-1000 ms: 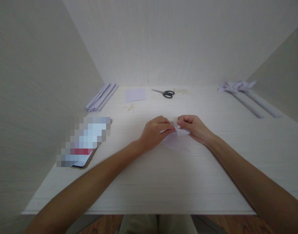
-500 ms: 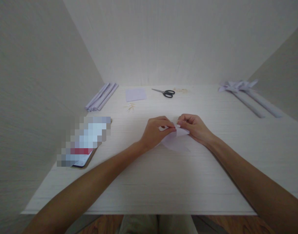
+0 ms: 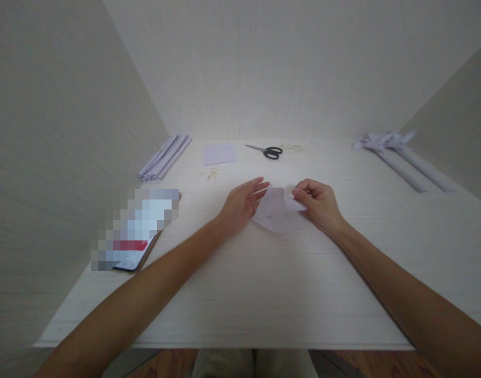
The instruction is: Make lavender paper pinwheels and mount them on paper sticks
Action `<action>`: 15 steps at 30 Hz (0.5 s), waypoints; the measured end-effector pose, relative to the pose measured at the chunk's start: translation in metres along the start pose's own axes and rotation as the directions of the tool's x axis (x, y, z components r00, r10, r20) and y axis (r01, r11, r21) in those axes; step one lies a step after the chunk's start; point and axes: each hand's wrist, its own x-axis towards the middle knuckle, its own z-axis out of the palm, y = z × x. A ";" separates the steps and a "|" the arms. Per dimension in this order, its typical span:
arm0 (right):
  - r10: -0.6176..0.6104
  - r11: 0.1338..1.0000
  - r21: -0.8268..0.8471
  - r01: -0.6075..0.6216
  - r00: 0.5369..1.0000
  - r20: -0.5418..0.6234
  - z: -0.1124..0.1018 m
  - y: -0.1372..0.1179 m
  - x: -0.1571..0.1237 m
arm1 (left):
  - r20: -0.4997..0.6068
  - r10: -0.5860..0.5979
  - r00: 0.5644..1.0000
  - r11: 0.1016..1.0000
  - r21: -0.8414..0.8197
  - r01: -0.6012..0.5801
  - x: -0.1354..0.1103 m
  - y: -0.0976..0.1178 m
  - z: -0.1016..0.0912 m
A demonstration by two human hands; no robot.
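Note:
A pale lilac piece of paper (image 3: 274, 212), partly folded and blurred at its lower edge, is held above the middle of the white table. My right hand (image 3: 317, 202) pinches its right side between thumb and forefinger. On the other side, my left hand (image 3: 244, 202) has its fingers stretched out and apart beside the paper's left edge; whether they touch it I cannot tell. A small whitish bit shows at the right fingertips, too small to name.
Scissors (image 3: 268, 151) lie at the back, near a lilac paper square (image 3: 219, 154) and small yellowish strips (image 3: 211, 174). Rolled paper tubes (image 3: 165, 157) are at the left, a phone (image 3: 142, 231) nearer me. Two tubes with folded paper tops (image 3: 406, 160) lie at the right.
My left hand has let go of its pinch, opened its fingers and moved slightly left. The paper now spreads higher between the hands. My right hand keeps its pinch.

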 end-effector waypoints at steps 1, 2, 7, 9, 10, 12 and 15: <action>-0.012 1.000 -0.007 0.012 1.000 -0.007 0.000 -0.001 0.000 | 0.005 -0.043 0.999 0.999 -0.031 0.043 0.000 0.002 0.000; -0.019 1.000 -0.005 0.019 1.000 -0.005 0.000 -0.001 0.000 | 0.006 -0.079 0.997 0.996 -0.045 0.079 0.000 0.003 -0.001; -0.028 0.999 0.030 0.027 0.998 0.056 -0.001 -0.002 -0.002 | -0.029 -0.110 0.994 0.993 0.048 0.111 -0.001 0.007 -0.001; -0.028 0.999 0.026 0.026 0.997 0.068 -0.001 -0.002 -0.002 | 0.002 -0.123 0.992 0.988 0.092 0.122 -0.002 0.007 0.000; -0.024 0.999 0.032 0.022 0.997 0.071 -0.001 -0.002 -0.002 | 0.021 -0.131 0.991 0.986 0.111 0.128 -0.003 0.008 0.000; -0.016 0.998 0.059 0.011 0.997 0.072 -0.001 -0.002 -0.002 | 0.045 -0.142 0.989 0.980 0.149 0.133 -0.005 0.008 0.001; -0.019 0.994 0.105 0.012 0.998 0.068 -0.002 -0.001 -0.002 | 0.051 -0.155 0.987 0.970 0.199 0.142 -0.007 0.009 0.002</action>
